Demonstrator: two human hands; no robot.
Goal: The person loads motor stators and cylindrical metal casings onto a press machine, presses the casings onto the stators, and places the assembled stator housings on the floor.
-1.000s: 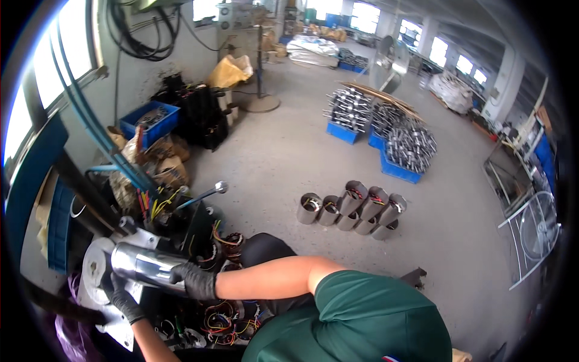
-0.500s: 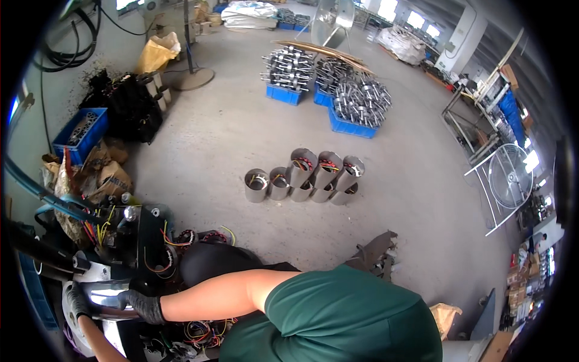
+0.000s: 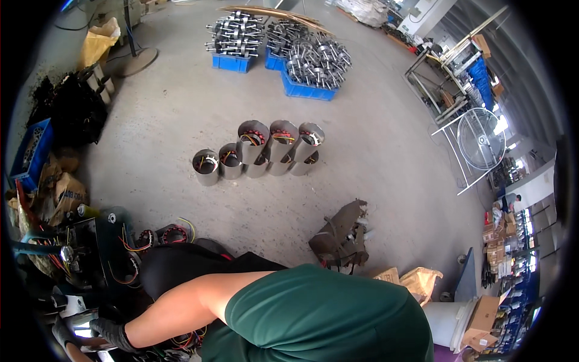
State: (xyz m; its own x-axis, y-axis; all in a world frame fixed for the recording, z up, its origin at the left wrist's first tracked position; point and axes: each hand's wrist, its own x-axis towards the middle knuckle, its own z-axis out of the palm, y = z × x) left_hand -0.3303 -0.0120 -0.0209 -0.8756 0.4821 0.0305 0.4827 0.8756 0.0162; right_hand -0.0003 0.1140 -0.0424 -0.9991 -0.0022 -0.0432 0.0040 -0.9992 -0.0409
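Note:
At the lower left, both my hands wear dark grey gloves. A shiny metal cylinder point(image 3: 83, 324) lies between them, partly hidden by the gloves and the dark picture rim. My right hand point(image 3: 112, 334) grips its near right side, with the bare forearm reaching across from a green sleeve. On the cylinder's left side my left hand point(image 3: 63, 332) is closed against it, though its fingers show only in part. Just beyond the hands stands a dark machine point(image 3: 102, 244) with coloured wires. Several wound stators point(image 3: 175, 234) with red and yellow leads sit beside it.
Grey tube housings point(image 3: 207, 168) with windings inside stand stacked on the floor ahead. Farther off, blue crates point(image 3: 309, 89) hold metal rotors with shafts. A torn brown sack point(image 3: 341, 236) lies nearer, right of centre. A caged fan point(image 3: 481, 139) stands at the right.
My view has swung to the right and downward, so the floor items sit farther left and higher. Both hands stay on the metal cylinder, now nearer the lower left rim.

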